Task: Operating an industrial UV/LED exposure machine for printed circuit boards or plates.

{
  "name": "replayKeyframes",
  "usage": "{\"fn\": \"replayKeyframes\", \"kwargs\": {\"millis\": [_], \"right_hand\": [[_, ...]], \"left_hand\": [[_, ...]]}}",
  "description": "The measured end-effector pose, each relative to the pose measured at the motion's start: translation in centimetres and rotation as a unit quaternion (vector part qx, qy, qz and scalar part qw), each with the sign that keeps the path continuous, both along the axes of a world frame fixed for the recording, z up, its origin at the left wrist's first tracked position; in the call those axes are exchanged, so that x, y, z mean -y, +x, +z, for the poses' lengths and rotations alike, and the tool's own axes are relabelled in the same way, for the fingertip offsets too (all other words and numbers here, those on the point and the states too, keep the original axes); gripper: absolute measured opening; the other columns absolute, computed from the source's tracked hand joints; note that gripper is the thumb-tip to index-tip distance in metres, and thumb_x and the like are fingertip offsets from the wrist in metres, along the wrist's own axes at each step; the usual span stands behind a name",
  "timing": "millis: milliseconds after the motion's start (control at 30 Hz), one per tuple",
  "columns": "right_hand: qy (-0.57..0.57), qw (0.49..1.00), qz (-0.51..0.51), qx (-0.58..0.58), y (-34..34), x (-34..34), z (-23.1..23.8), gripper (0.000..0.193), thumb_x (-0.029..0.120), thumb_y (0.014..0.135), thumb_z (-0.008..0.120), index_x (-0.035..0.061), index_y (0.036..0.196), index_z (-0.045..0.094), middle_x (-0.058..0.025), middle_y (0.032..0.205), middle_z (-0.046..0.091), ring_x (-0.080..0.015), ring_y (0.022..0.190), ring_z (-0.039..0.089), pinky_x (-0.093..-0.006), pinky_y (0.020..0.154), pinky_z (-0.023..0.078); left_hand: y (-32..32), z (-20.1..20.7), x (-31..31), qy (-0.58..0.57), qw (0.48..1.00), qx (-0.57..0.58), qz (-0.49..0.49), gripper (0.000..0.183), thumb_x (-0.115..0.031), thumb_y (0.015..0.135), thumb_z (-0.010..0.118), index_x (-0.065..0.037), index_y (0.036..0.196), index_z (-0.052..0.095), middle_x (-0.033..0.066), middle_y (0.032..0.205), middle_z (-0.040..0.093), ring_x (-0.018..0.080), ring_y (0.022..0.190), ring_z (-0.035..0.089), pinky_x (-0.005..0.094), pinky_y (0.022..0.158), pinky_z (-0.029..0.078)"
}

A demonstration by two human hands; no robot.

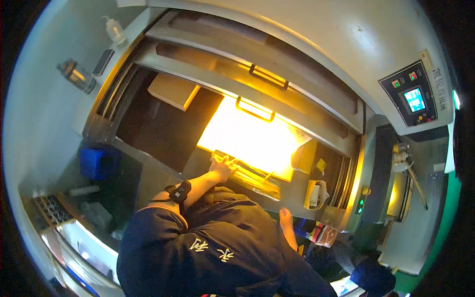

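**A hand spread on a stack beside a very bright panel**

The left hand (223,168) is on the left end of a stack of thin, shiny sheets (255,183). Its fingers look spread out, maybe to keep the sheets from sliding. The stack lies between the person's body and the bright panel (250,133), just beside the panel's near edge. It may sit there because that spot is easy to reach. The panel glows so much that I cannot tell what is on it.

The right hand (285,218) is lower, near the edge of the counter (161,126). I cannot tell if it is holding anything, as the arm and body hide part of it.

A pale box (173,90) is far back on the left, perhaps to be out of the way. A small open box (315,194) stands on the right, maybe so it is close by. A black band (179,192) is around the left wrist, so the fingers are free.
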State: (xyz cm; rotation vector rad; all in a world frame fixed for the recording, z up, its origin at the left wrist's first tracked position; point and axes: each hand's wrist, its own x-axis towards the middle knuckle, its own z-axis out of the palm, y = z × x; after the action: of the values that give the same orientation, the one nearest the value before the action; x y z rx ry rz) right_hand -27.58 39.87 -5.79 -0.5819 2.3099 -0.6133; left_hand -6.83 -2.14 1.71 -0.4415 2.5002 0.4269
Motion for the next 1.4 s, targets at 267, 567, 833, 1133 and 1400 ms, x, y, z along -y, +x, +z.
{"fn": "replayKeyframes", "kwargs": {"millis": [267,567,833,1133,1400], "right_hand": [[-0.133,0.966,0.201,-0.099,1.8,24.8,14.9,0.044,0.023,0.091,0.058,0.0081,0.131,0.053,-0.0170,0.137,0.050,-0.0342,0.126,0.050,-0.0426,0.103,0.043],[-0.155,0.939,0.283,-0.116,3.9,30.0,20.5,0.053,0.026,0.091,0.063,0.0102,0.139,0.046,-0.0165,0.146,0.041,-0.0324,0.132,0.045,-0.0403,0.109,0.037],[-0.064,0.911,0.373,-0.162,10.0,22.9,18.1,0.048,0.025,0.089,0.063,0.0064,0.131,0.050,-0.0155,0.132,0.054,-0.0340,0.112,0.059,-0.0412,0.092,0.050],[-0.143,0.905,0.378,-0.136,18.2,13.2,19.2,0.046,0.023,0.086,0.063,0.0076,0.129,0.053,-0.0148,0.126,0.057,-0.0344,0.100,0.063,-0.0418,0.084,0.052],[-0.519,0.832,0.194,-0.035,19.6,7.1,22.3,0.046,0.006,0.086,0.065,0.0073,0.131,0.054,-0.0147,0.137,0.053,-0.0290,0.121,0.056,-0.0364,0.096,0.049]], "left_hand": [[5.6,-11.3,3.4,-0.015,0.999,0.028,0.030,0.096,-0.023,0.078,0.072,-0.023,0.154,0.013,0.0028,0.162,0.007,0.0323,0.145,0.019,0.0711,0.095,0.034],[1.7,-9.4,2.9,0.286,0.931,0.023,0.225,0.088,-0.043,0.084,0.069,-0.015,0.153,0.021,0.0105,0.152,0.037,0.0301,0.139,0.034,0.0617,0.103,0.035],[7.4,1.4,-2.3,0.753,0.352,-0.261,0.492,0.031,-0.039,0.098,0.054,-0.010,0.109,0.058,0.0066,0.105,0.060,0.0247,0.099,0.059,0.0482,0.094,0.047],[12.4,8.3,-13.1,0.609,-0.031,-0.373,0.699,0.049,-0.053,0.097,0.038,-0.011,0.073,0.044,0.0034,0.057,0.035,0.0200,0.053,0.035,0.0381,0.059,0.039],[12.4,24.0,-14.4,0.715,0.070,-0.465,0.518,0.044,-0.052,0.095,0.034,-0.015,0.070,0.038,0.0016,0.058,0.034,0.0186,0.058,0.038,0.0384,0.073,0.040]]}}
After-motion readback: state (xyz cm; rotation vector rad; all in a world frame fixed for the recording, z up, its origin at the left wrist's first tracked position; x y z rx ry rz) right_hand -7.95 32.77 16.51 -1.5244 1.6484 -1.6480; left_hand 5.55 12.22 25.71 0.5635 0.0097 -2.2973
